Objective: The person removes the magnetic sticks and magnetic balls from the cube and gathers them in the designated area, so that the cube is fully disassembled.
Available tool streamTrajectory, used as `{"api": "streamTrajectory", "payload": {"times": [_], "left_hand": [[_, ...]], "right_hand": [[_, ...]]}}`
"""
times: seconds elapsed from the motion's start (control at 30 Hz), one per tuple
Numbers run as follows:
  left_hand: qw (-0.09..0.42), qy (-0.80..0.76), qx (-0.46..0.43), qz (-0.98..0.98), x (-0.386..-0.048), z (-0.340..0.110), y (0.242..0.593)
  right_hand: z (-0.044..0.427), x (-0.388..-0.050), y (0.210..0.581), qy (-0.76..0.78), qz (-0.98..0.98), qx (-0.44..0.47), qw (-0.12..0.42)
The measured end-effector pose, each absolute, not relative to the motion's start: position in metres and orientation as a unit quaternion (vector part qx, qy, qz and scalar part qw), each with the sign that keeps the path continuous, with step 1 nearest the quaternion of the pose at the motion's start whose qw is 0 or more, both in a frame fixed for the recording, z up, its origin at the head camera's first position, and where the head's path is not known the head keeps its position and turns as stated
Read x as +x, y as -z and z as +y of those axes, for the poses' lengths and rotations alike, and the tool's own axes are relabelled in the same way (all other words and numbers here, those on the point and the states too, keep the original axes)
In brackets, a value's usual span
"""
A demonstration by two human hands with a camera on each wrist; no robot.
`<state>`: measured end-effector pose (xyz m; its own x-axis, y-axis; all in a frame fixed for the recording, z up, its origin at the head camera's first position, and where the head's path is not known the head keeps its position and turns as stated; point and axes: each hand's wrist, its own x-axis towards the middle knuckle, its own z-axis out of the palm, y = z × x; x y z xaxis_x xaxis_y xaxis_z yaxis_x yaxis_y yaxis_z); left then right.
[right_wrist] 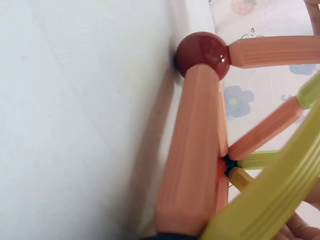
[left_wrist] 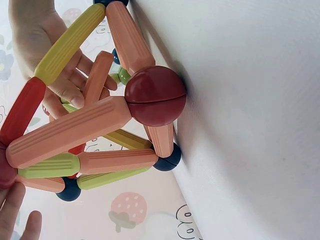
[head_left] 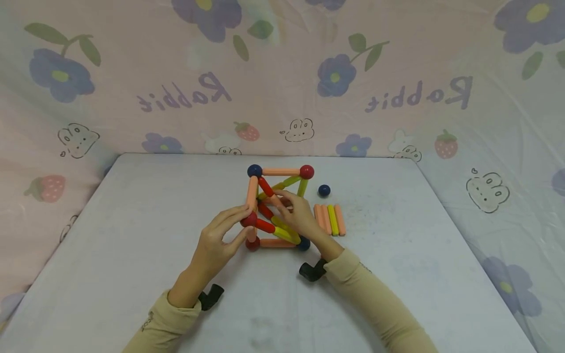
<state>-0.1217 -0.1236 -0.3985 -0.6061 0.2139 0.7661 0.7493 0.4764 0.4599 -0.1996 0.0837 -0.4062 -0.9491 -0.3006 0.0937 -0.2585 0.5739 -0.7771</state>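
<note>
A frame of magnetic sticks and balls stands on the table, with a red ball (left_wrist: pixel 156 96) at a bottom corner. My left hand (head_left: pixel 214 241) holds another red ball (head_left: pixel 248 220) at the upper near-left corner, thumb and fingers on either side. My right hand (head_left: pixel 301 215) reaches into the frame and pinches an orange stick (left_wrist: pixel 98 77), which lies in line with a red stick (head_left: pixel 266 187) running from the far-left blue ball (head_left: pixel 254 170). Whether these two sticks touch is hard to tell. A yellow stick (head_left: pixel 287 235) slopes down to the near-right blue ball (head_left: pixel 304 243).
Right of the frame lie a loose blue ball (head_left: pixel 324 190) and a row of several sticks, orange ones and a yellow stick (head_left: pixel 333 220). Black wrist mounts (head_left: pixel 313 270) stick out by both cuffs. A patterned curtain (head_left: pixel 282 78) hangs behind the white table (head_left: pixel 397 274).
</note>
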Motion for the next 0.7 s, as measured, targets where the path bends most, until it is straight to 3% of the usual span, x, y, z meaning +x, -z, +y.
{"api": "streamTrajectory", "payload": {"times": [0.43,0.7], "left_hand": [[0.323,0.417,-0.301,-0.794,-0.122,-0.123,0.399],[0.327,0.419,-0.304,-0.791,-0.122,-0.124,0.400]], "right_hand": [[0.094,-0.195,0.410,0.416,0.890,-0.189,-0.006],[0.108,-0.185,0.408,0.460,0.867,-0.194,0.009]]}}
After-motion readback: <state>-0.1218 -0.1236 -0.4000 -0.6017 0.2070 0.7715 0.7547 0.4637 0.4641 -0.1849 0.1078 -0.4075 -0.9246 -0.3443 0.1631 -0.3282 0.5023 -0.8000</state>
